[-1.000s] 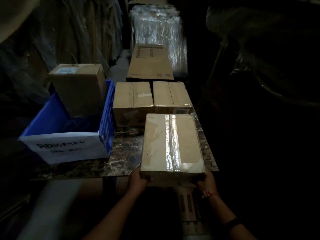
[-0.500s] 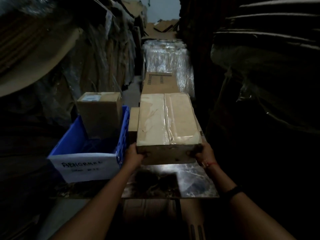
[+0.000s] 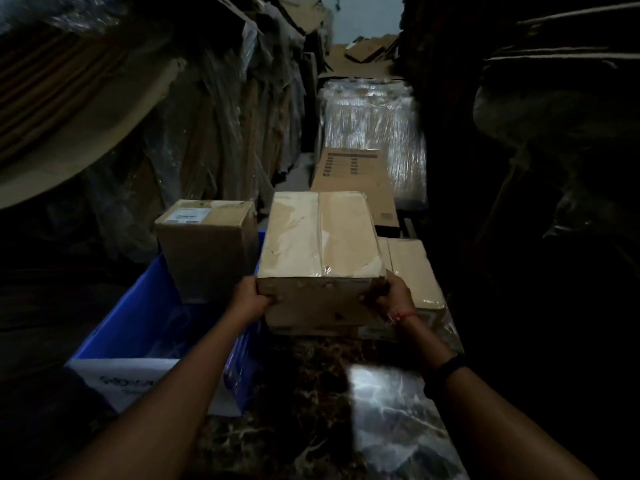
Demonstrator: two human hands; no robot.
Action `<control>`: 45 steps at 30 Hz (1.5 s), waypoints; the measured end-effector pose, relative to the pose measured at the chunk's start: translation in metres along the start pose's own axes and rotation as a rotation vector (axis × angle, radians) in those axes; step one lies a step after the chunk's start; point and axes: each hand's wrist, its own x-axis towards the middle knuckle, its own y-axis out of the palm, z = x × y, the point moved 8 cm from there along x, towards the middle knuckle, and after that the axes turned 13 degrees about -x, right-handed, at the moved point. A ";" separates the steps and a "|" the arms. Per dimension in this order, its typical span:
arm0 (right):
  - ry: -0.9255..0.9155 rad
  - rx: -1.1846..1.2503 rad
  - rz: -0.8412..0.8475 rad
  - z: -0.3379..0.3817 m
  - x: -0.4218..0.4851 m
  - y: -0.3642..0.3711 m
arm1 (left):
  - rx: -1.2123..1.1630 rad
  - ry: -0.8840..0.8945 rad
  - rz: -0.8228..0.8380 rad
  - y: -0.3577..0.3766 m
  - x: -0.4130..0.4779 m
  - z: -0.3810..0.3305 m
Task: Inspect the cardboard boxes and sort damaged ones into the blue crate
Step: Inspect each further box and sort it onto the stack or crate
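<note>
Carried farther forward since a moment ago, a taped cardboard box [image 3: 318,237] is now beside the blue crate [image 3: 138,323].
Both the left hand [image 3: 251,299] and right hand [image 3: 391,296] clamp a near corner, fingers curled round it. It is above the marble table [image 3: 398,410], just right of the crate, which holds another upright box [image 3: 204,251]. A plain box [image 3: 412,268] lies on the table, partly hidden behind the right hand.

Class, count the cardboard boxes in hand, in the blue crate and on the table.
3: a held box between left hand and right hand; a second box in the blue crate; a third box on the table behind the right hand. The held box may hide another.
</note>
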 end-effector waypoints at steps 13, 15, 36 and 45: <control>0.080 -0.002 0.062 -0.030 0.107 0.044 | -0.118 -0.125 0.042 -0.001 0.099 0.020; 0.085 -0.020 0.044 -0.033 0.115 0.049 | -0.109 -0.134 0.052 -0.003 0.112 0.024; 0.123 -0.155 -0.070 -0.055 0.107 0.075 | 0.093 -0.044 0.176 -0.007 0.149 0.047; 0.161 -0.181 -0.075 -0.056 0.100 0.079 | 0.178 0.007 0.146 -0.006 0.142 0.044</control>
